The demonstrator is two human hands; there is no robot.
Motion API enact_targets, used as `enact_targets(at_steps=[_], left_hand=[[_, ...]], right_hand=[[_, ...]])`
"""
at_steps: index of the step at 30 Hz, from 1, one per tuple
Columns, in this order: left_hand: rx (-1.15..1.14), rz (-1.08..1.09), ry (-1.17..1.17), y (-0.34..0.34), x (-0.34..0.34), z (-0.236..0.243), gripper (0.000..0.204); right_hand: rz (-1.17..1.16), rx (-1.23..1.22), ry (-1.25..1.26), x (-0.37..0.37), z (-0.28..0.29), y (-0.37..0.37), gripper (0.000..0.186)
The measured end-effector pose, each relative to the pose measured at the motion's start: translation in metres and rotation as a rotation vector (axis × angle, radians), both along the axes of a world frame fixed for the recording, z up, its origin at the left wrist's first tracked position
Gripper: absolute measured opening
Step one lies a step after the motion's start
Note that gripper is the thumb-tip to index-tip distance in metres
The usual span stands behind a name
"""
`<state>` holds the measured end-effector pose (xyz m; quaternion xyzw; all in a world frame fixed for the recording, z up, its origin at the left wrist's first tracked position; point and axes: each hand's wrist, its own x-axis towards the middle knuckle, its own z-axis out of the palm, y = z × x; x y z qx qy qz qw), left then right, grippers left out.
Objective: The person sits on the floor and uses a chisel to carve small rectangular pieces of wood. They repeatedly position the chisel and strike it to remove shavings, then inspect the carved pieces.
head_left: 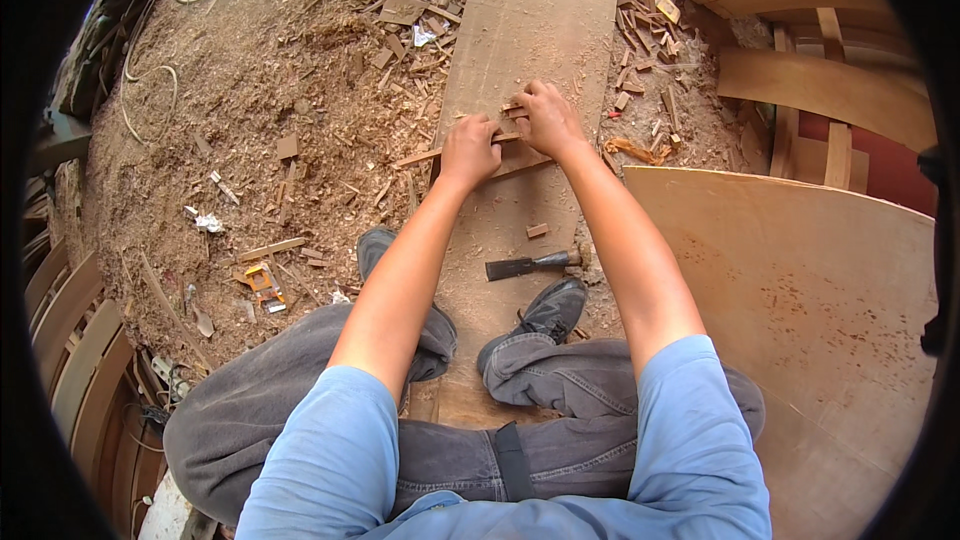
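Observation:
My left hand [470, 150] is closed on a thin wooden strip [420, 157] that lies crosswise on a long wooden board [530, 10]. Just up and to the right, my right hand [543, 120] has curled fingers around small wood pieces [511, 111], partly hidden by the fingers. Below both hands, a loose small wood block [537, 230] lies on the board, and under it a wide-bladed chisel [510, 268] lies flat, its handle pointing right.
A plywood sheet [780, 300] leans at my right, below curved wooden frames [820, 75]. Shavings and offcuts [250, 110] cover the ground, with a pale cord [135, 75] at upper left. Curved slats [80, 360] stand at lower left. My shoes [540, 315] flank the board.

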<state>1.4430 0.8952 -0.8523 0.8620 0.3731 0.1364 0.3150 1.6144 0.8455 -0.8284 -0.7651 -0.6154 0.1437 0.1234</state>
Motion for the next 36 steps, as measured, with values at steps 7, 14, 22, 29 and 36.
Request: enact_targets(at_steps=[7, 14, 22, 29, 36], left_hand=[[-0.026, -0.004, 0.022, 0.001, 0.0, -0.002, 0.015], [-0.011, -0.006, 0.025, 0.001, 0.0, -0.001, 0.022], [-0.013, -0.014, 0.047, 0.002, 0.0, 0.0, 0.021], [-0.017, -0.017, 0.055, 0.002, 0.0, 0.002, 0.022], [-0.019, -0.017, 0.053, 0.002, 0.0, 0.001, 0.021]], right_hand=[[-0.086, -0.009, 0.105, 0.004, -0.004, 0.004, 0.014], [-0.168, -0.134, 0.204, 0.014, -0.001, 0.006, 0.014], [-0.131, -0.145, 0.055, 0.017, 0.0, 0.0, 0.022], [-0.187, -0.085, 0.088, 0.011, -0.007, -0.003, 0.015], [-0.213, -0.023, 0.077, 0.011, -0.009, 0.0, 0.014]])
